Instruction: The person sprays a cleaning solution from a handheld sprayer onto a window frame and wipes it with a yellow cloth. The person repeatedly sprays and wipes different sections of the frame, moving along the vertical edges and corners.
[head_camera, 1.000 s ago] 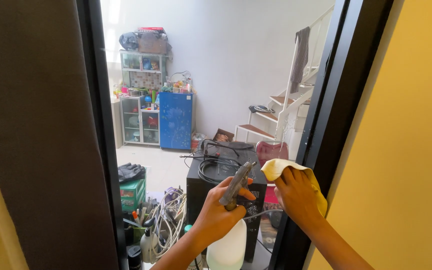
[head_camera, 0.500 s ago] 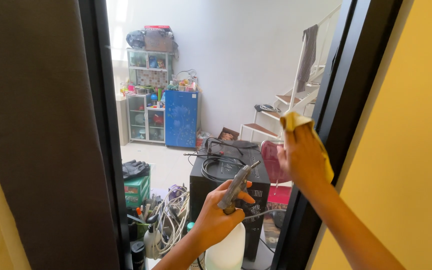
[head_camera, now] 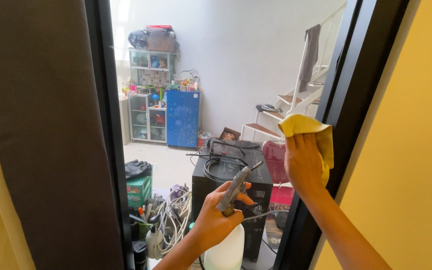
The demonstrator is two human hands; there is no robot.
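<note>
My left hand [head_camera: 216,217] grips the grey trigger head of a white spray bottle [head_camera: 226,245], low in the middle of the view. My right hand [head_camera: 303,165] presses a yellow cloth [head_camera: 310,131] flat against the window glass [head_camera: 226,75], right beside the black frame [head_camera: 348,100] on the right. The cloth bunches above my fingers and hangs down past the side of the hand.
A dark curtain [head_camera: 41,140] and a black window post [head_camera: 108,135] fill the left. The yellow wall [head_camera: 416,150] is on the right. Through the glass stand a black cabinet [head_camera: 231,190] with cables, a blue cupboard [head_camera: 182,119], white shelves [head_camera: 148,95] and a staircase [head_camera: 288,107].
My right hand carried the yellow cloth up the glass from beside the spray bottle, then slightly down and right against the frame. My left hand with the bottle stayed nearly still.
</note>
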